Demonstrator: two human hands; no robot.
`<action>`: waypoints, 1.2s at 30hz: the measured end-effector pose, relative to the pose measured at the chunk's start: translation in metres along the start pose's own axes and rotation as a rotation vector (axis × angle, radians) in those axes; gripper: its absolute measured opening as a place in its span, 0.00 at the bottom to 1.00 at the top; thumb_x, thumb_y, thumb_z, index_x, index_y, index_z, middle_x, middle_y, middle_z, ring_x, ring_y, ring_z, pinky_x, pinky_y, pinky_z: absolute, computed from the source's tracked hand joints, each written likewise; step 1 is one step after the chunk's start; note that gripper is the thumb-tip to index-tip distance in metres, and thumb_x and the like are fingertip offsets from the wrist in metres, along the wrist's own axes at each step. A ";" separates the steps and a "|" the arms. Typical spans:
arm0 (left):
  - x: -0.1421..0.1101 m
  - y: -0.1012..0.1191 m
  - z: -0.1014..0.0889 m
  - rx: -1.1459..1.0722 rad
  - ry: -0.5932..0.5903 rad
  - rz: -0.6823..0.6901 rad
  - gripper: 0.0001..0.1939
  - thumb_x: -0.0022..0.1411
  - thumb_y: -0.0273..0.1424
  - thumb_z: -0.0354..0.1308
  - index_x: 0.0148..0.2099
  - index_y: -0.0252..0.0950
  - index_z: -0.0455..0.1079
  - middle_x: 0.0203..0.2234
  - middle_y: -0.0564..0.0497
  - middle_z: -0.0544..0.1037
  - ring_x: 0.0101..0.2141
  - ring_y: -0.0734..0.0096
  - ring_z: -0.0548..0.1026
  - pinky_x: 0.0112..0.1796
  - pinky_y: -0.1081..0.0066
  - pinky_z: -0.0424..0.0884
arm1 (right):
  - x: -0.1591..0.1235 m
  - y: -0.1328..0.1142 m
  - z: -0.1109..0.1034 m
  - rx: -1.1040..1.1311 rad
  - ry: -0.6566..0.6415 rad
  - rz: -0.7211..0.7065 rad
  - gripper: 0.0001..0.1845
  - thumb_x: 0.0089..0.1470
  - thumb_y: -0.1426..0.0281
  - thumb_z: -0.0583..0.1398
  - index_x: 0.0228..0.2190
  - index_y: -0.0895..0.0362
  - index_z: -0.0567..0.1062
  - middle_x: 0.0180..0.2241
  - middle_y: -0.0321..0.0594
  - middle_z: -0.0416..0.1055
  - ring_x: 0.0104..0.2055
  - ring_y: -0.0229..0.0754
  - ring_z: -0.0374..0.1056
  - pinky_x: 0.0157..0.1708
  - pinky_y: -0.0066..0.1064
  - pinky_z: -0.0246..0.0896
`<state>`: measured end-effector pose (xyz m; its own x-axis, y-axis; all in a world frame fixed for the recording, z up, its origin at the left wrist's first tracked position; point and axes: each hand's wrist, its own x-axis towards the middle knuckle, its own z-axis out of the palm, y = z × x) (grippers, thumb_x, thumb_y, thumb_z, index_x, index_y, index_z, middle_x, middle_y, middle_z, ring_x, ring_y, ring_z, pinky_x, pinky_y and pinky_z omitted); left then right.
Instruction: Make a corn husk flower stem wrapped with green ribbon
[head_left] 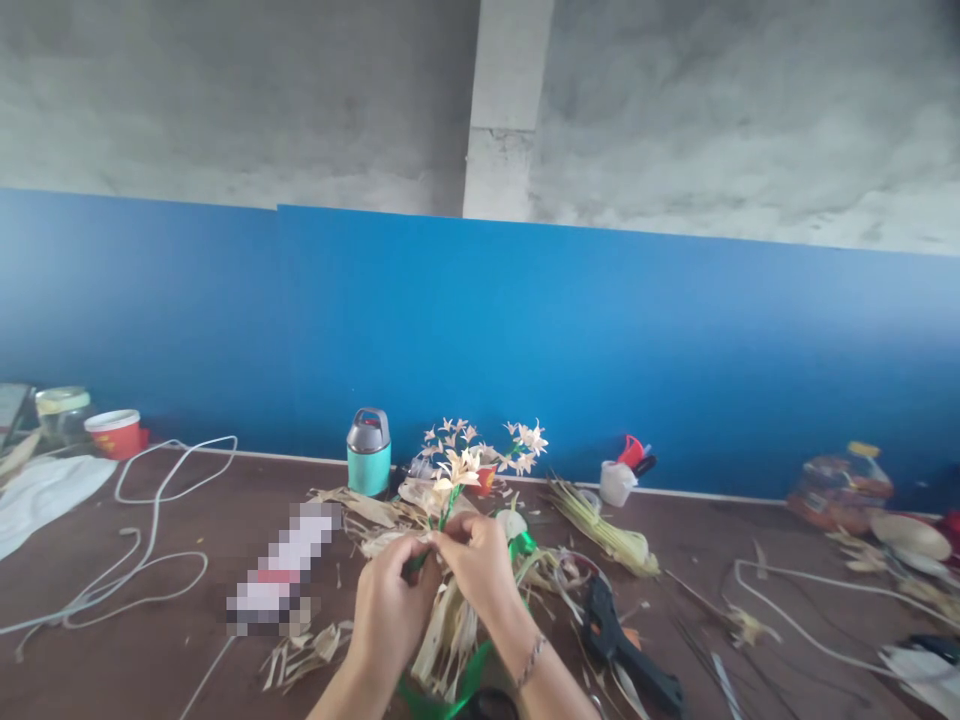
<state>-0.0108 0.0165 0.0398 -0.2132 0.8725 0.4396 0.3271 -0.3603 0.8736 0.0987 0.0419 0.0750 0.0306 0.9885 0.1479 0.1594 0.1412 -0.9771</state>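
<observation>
My left hand (pixel 397 595) and my right hand (pixel 480 565) meet at the centre, fingertips pinched together. Between them they grip the green stem of an artificial flower (pixel 459 467) with pale cream petals, which stands upright above my fingers. More pale blossoms (pixel 526 447) show behind it to the right; I cannot tell whether they join the same stem. A bit of green shows at my left fingers. Below my hands lie dried husk strips (pixel 448 635) and a green ribbon or tape (pixel 471 682). My fingers hide the lower stem.
A black glue gun (pixel 626 655) lies right of my right forearm. Behind it rests a bundle of pale stalks (pixel 607 528). A teal flask (pixel 369 455) stands at the back, near a white cup (pixel 617 482) holding tools. White cables (pixel 154 540) loop across the table's left side.
</observation>
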 end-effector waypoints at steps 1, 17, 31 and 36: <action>-0.002 -0.001 0.000 0.075 0.018 0.067 0.06 0.53 0.28 0.55 0.27 0.36 0.74 0.22 0.52 0.76 0.25 0.68 0.71 0.29 0.74 0.64 | -0.002 -0.001 0.001 -0.002 0.015 -0.022 0.08 0.38 0.73 0.61 0.13 0.59 0.69 0.15 0.32 0.64 0.22 0.37 0.59 0.23 0.27 0.51; 0.001 0.015 -0.003 -0.174 -0.052 -0.015 0.09 0.53 0.32 0.58 0.24 0.34 0.73 0.19 0.51 0.75 0.24 0.69 0.71 0.27 0.75 0.65 | 0.000 -0.005 -0.011 0.273 -0.227 0.082 0.12 0.37 0.69 0.66 0.14 0.60 0.69 0.13 0.29 0.58 0.18 0.31 0.50 0.20 0.25 0.44; 0.002 0.029 -0.004 -0.797 -0.241 -0.508 0.21 0.35 0.38 0.73 0.18 0.33 0.63 0.11 0.63 0.56 0.13 0.89 0.45 0.16 0.79 0.38 | 0.008 -0.003 -0.040 0.508 -0.651 0.124 0.09 0.37 0.70 0.71 0.24 0.61 0.79 0.26 0.39 0.75 0.29 0.38 0.69 0.36 0.31 0.62; 0.001 0.028 -0.004 -0.832 -0.297 -0.514 0.20 0.37 0.36 0.73 0.19 0.32 0.65 0.13 0.62 0.57 0.13 0.90 0.45 0.16 0.79 0.38 | 0.006 -0.006 -0.041 0.515 -0.698 0.074 0.08 0.41 0.68 0.69 0.24 0.61 0.79 0.28 0.40 0.76 0.31 0.39 0.70 0.39 0.33 0.62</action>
<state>-0.0056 0.0059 0.0655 0.1263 0.9920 0.0001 -0.5067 0.0644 0.8597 0.1383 0.0446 0.0880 -0.6156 0.7791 0.1182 -0.2902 -0.0847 -0.9532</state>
